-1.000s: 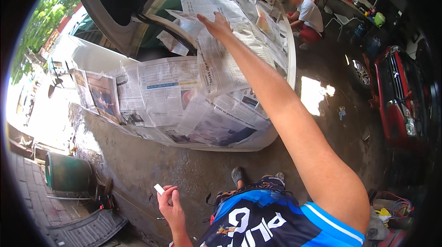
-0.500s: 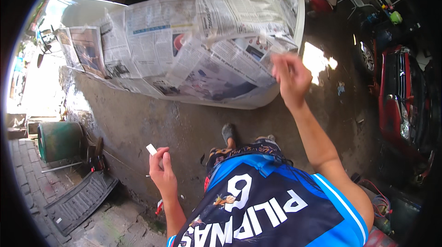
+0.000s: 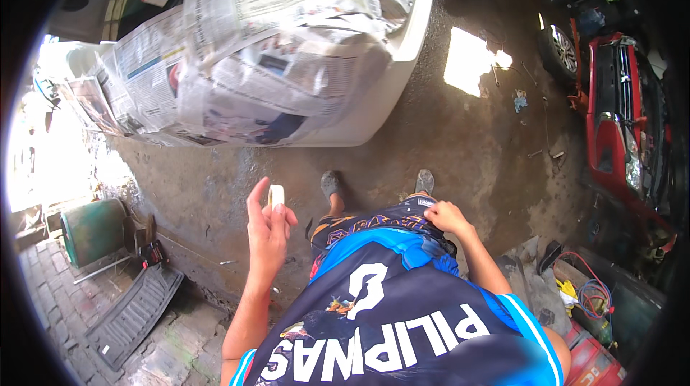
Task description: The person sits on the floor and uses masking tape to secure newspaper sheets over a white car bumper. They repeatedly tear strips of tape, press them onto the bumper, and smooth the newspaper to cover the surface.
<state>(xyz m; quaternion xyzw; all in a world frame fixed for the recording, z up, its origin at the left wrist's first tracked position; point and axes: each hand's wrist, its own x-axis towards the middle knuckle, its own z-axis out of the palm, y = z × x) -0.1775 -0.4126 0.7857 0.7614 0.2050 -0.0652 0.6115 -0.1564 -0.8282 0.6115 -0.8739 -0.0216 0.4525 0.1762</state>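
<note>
Tape roll point(image 3: 278, 196), pale and apparently of masking tape, is standing edge-up in your left hand point(image 3: 267, 231), raised in front of your body and well apart from the white vehicle point(image 3: 377, 109). Your left thumb and fingers are clamping its lower part, while your index finger is pointing upward beside it. Your right hand point(image 3: 447, 218) is hovering at or resting on your patterned shorts point(image 3: 402, 215), its fingers curling inward; whether they are touching or pinching anything, you cannot tell. Overlapping newspaper sheets point(image 3: 266, 34) are covering much of the vehicle, and brown floor point(image 3: 251, 170) is showing between it and your grey shoes point(image 3: 330, 183).

Possible faults: since your left hand is gripping only part of the roll, a slackening of the fingers could be sending it to the floor, where grit could be fouling the adhesive. A draught or a brushing sleeve could be lifting any sheet whose edge is poorly fastened. At your right, coiled hoses point(image 3: 593, 296) are lying near a red case point(image 3: 589, 357); a careless backward step on that side could be catching your foot.
</note>
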